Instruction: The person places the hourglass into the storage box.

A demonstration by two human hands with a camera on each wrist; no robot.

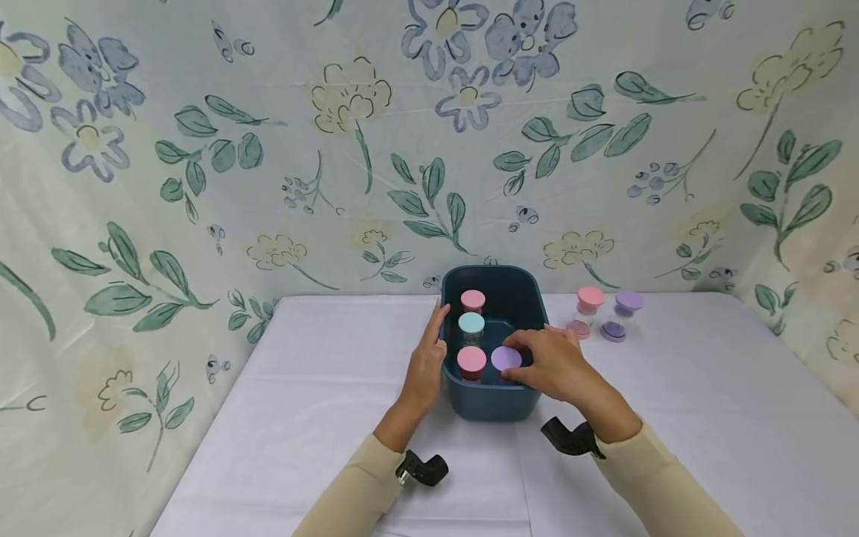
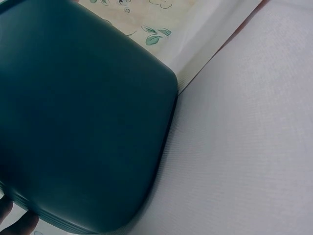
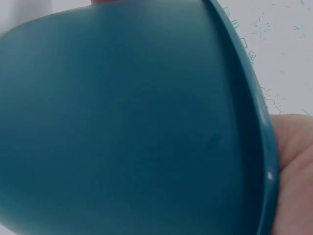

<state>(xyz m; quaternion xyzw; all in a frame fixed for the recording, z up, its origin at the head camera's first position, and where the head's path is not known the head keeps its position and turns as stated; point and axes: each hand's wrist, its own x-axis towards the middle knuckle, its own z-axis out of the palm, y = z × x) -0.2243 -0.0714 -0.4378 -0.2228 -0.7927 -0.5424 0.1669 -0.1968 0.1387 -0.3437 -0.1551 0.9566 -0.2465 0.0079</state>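
A dark blue bin (image 1: 495, 404) stands on the white-covered table. My left hand (image 1: 424, 371) lies along its left side, fingers fairly straight and touching the wall near the rim; in the left wrist view two fingertips (image 2: 24, 223) show at the bin's edge. With thumb and fingers, my right hand (image 1: 555, 363) pinches a small jar by its purple lid (image 1: 505, 358) inside the bin's near right part. Along the left inner wall stand a near pink-lidded jar (image 1: 472, 359), a mint-lidded jar (image 1: 471, 324) and a far pink-lidded jar (image 1: 473, 300).
Right of the bin, a clear jar with a pink lid (image 1: 590, 300) stands beside another with a purple lid (image 1: 628, 302). A floral cloth (image 1: 362, 216) hangs behind the table's back edge. The bin's wall (image 3: 127, 117) fills most of the right wrist view.
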